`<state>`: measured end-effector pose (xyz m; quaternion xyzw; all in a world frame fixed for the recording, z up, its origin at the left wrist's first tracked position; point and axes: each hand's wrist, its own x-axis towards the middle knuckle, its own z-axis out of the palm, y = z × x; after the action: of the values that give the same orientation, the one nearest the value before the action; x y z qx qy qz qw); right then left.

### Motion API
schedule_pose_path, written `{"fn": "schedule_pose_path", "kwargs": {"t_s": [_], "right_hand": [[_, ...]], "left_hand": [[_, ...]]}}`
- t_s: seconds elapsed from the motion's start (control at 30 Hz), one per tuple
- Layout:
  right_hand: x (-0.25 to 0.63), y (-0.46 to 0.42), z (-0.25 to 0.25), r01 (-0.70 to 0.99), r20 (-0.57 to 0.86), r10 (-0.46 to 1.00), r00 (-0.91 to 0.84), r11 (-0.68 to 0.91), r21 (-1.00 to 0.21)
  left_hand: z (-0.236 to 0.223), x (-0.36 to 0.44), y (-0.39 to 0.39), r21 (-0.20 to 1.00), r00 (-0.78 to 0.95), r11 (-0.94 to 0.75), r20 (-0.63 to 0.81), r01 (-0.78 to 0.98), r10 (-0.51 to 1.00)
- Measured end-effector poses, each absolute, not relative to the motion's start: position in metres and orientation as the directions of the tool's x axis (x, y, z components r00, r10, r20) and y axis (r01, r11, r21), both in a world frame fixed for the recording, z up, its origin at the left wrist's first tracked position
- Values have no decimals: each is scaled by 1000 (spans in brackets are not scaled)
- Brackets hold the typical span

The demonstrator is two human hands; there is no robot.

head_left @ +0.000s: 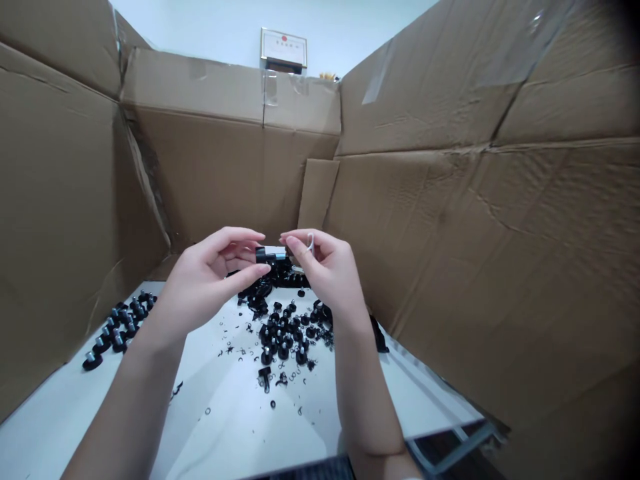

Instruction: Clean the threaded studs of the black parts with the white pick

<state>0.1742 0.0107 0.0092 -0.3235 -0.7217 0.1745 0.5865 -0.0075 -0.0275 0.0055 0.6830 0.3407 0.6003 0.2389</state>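
Firstly, a sheet of brown cardboard (pixel 60 200) is standing along the left side, and a group of small black pieces with metal tips (pixel 117 327) is lying on the white table (pixel 215 427) near it. Next, the left hand (pixel 210 273) is seen with its fingers (pixel 240 243) curved and closed on a small black part (pixel 265 255), which is held in the air between both hands. Its metal end is reached by the right hand (pixel 325 270), whose thumb and first finger (pixel 295 245) are pinched together there. A thin white loop (pixel 310 243) is seen just beside these fingers, but whether it is gripped cannot be told. Below the hands, a loose pile of black pieces (pixel 283 333) is spread, with tiny black rings (pixel 235 363) scattered around it. Further right, another cardboard sheet (pixel 475 233) is standing. It is judged that the small black part could be dropped if the pinch is loosened, and it could then be mixed into the pile, while the thin loop could be bent if it is pulled too hard
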Motion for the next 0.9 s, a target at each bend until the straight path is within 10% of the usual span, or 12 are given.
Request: {"fn": "schedule_pose_path", "kwargs": {"t_s": [0.47, 0.9], "right_hand": [[165, 6, 4, 359, 935, 240, -262, 923, -137], [165, 3, 9, 334, 887, 440, -141, 865, -376]], "left_hand": [[9, -1, -27, 832, -39, -507, 528, 224, 849], [7, 6, -24, 869, 9, -461, 467, 177, 884]]}}
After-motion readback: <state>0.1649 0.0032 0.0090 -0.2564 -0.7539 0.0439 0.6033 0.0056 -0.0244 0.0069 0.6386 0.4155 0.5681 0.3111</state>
